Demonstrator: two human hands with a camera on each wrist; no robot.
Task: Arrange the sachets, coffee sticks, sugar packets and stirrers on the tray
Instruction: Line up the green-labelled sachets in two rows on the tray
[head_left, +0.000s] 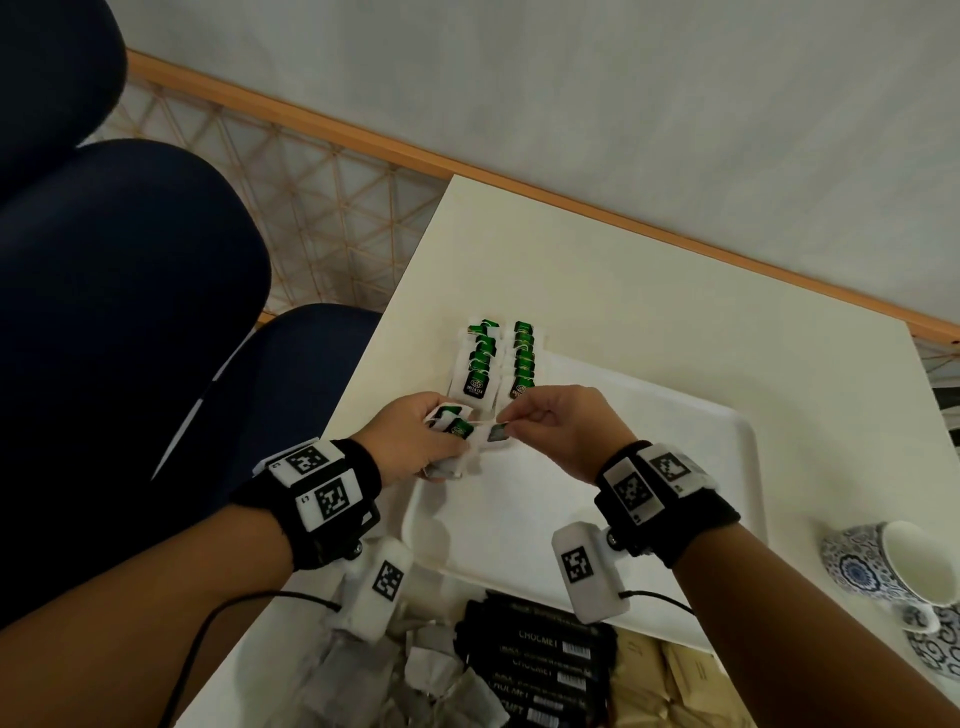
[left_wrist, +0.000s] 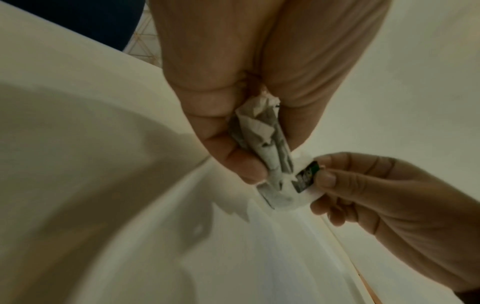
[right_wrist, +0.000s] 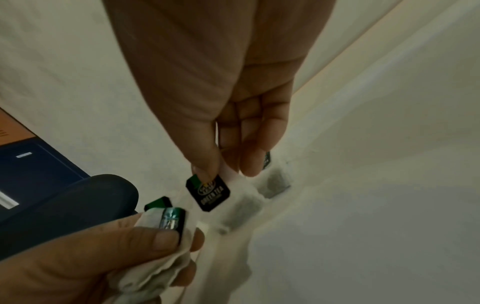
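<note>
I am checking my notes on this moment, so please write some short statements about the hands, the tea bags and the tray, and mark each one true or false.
1. The left hand grips a bunch of tea bags. True.
2. The right hand is open and touches nothing. False: it pinches the green tag of one tea bag.
3. Two rows of green-tagged tea bags lie at the far end of the white tray. True.
4. The black Chocmet sticks are already laid out on the tray. False: they lie in a pile nearer the person, off the tray.
5. A blue patterned cup stands on the tray. False: it lies on its side beside the tray.
</note>
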